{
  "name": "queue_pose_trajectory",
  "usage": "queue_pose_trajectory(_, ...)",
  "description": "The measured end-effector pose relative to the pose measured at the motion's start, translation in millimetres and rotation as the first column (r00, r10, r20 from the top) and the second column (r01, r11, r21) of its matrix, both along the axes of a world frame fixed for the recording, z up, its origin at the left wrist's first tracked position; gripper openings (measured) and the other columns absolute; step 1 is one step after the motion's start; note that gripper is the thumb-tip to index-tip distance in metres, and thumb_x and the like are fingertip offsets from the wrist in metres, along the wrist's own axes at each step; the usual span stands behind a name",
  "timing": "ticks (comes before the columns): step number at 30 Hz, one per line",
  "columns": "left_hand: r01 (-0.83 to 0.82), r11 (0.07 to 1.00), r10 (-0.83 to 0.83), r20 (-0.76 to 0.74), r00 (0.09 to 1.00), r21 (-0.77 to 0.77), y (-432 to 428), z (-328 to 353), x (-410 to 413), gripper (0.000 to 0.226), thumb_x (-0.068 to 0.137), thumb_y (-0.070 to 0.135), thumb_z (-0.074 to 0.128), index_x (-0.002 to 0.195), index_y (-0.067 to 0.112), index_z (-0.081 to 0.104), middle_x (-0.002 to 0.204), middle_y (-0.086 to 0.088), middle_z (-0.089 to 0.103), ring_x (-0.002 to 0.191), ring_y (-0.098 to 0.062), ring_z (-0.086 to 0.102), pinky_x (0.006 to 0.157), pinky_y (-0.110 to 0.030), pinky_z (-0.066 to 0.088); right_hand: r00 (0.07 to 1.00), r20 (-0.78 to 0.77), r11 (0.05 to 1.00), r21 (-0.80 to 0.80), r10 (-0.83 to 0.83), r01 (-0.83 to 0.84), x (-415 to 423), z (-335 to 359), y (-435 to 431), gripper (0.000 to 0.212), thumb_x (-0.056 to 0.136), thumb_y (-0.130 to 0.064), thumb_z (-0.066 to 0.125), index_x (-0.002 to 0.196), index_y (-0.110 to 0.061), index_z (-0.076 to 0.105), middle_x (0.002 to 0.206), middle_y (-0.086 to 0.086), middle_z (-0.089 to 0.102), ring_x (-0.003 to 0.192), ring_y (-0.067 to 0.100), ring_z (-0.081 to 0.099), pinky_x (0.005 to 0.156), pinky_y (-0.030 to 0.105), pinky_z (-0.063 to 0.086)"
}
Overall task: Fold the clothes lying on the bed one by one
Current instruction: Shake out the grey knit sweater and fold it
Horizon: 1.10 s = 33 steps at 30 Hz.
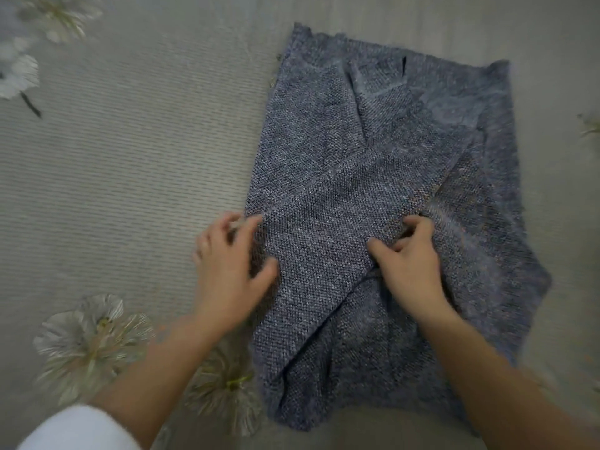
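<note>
A grey-blue knitted garment (383,177) lies spread on the bed, partly folded, with one flap laid diagonally across its middle. My left hand (227,267) is at the garment's left edge, its fingers spread and curled onto the edge of the knit. My right hand (409,261) rests on the garment's middle right, its fingers bent and pinching a fold of the fabric. Both forearms reach in from the bottom of the view. The picture is blurred by motion.
The bed is covered with a pale grey ribbed bedspread (130,151) printed with white flowers at the top left (22,73) and bottom left (94,339). A bit of white cloth (78,430) shows at the bottom left corner.
</note>
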<state>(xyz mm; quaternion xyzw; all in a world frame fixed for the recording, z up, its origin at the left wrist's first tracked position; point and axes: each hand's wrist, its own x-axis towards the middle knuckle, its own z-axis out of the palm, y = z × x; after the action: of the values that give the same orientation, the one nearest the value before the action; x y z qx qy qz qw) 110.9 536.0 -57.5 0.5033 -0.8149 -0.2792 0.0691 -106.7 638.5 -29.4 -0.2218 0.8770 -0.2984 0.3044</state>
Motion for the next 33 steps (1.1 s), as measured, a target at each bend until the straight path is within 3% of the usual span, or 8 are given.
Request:
queue_pose_trajectory(5,0.502,0.859,-0.512,0.160,0.844,0.104,57.1,9.8,1.3,0.075,0.077,0.055,0.053,0.142,0.045,0.015,0.122,0.003,0.029,0.116,-0.017,0.032,0.100,-0.044,0.029,0.988,0.150,0.999,-0.026,-0.040,0.044,18.6,-8.7,10.9,0.071,0.091,-0.022,0.062,0.144,-0.037,0.018,0.074,0.001,0.051,0.051,0.004,0.049,0.041,0.016,0.038)
queue_pose_trajectory(7,0.527,0.823,-0.567,0.268,0.779,0.211,67.6,5.9,7.5,0.089,0.082,0.034,0.055,0.144,0.047,-0.008,0.117,0.002,0.029,0.114,-0.020,0.035,0.094,-0.042,0.028,0.989,0.142,0.999,-0.029,-0.037,0.042,18.4,-6.2,11.7,0.074,0.091,-0.022,0.063,0.147,-0.036,0.016,0.074,0.001,0.051,0.057,0.011,0.051,0.047,0.022,0.042)
queue_pose_trajectory(11,0.513,0.838,-0.546,0.280,0.790,0.185,69.9,14.2,20.5,0.091,0.084,0.017,0.051,0.148,0.040,-0.009,0.103,0.002,0.029,0.102,-0.021,0.044,0.076,-0.031,0.038,0.997,0.079,1.000,-0.017,0.008,-0.007,19.2,-3.7,20.9,0.075,0.091,-0.023,0.062,0.150,-0.031,0.016,0.077,0.000,0.052,0.061,0.013,0.052,0.051,0.025,0.041)
queue_pose_trajectory(16,0.569,0.778,-0.607,0.552,0.572,0.265,88.4,24.2,21.3,0.081,0.092,0.017,0.047,0.152,0.014,-0.006,0.132,-0.008,0.027,0.121,-0.026,0.034,0.088,-0.038,0.041,0.971,0.115,0.970,0.101,0.207,-0.219,27.0,-6.4,46.3,0.080,0.091,-0.027,0.062,0.152,-0.032,0.011,0.082,-0.002,0.054,0.065,0.011,0.052,0.053,0.023,0.039)
queue_pose_trajectory(19,0.534,0.818,-0.559,0.515,0.650,0.214,93.3,31.3,4.8,0.076,0.090,0.028,0.050,0.150,0.009,0.008,0.142,-0.007,0.021,0.130,-0.026,0.024,0.099,-0.039,0.036,0.973,-0.046,0.972,0.076,0.228,-0.224,16.1,0.7,76.3,0.065,0.091,-0.029,0.061,0.147,-0.029,0.029,0.093,-0.007,0.048,0.075,0.010,0.051,0.063,0.022,0.039)
queue_pose_trajectory(24,0.579,0.815,-0.574,0.197,0.795,0.038,116.3,29.7,-21.1,0.071,0.098,0.044,0.035,0.150,0.032,-0.012,0.158,-0.003,-0.016,0.145,-0.024,-0.016,0.118,-0.042,0.005,0.873,-0.391,0.956,0.144,0.291,-0.254,-24.0,17.2,157.5,0.062,0.088,-0.042,0.059,0.140,-0.014,0.043,0.131,0.004,0.048,0.123,0.022,0.045,0.100,0.034,0.038)
queue_pose_trajectory(28,0.632,0.774,-0.623,0.221,0.750,0.039,143.6,10.0,-36.8,0.074,0.090,0.067,0.026,0.147,0.042,-0.014,0.151,-0.003,-0.038,0.135,-0.032,-0.040,0.112,-0.059,-0.007,0.754,-0.336,0.817,0.357,0.564,-0.452,-43.2,13.4,222.2,0.097,0.077,-0.073,0.056,0.152,-0.023,0.019,0.159,0.003,0.017,0.146,0.025,0.018,0.114,0.050,0.025)
queue_pose_trajectory(33,0.620,0.745,-0.661,0.401,0.635,0.246,166.4,-16.7,-26.2,0.108,0.078,0.074,0.044,0.138,0.037,-0.037,0.136,-0.007,-0.057,0.121,-0.039,-0.053,0.105,-0.066,-0.015,0.637,-0.077,0.566,0.547,0.767,-0.617,-43.6,-14.2,259.1,0.107,0.071,-0.078,0.051,0.137,-0.053,-0.030,0.150,-0.014,-0.039,0.141,0.013,-0.032,0.120,0.042,0.001)
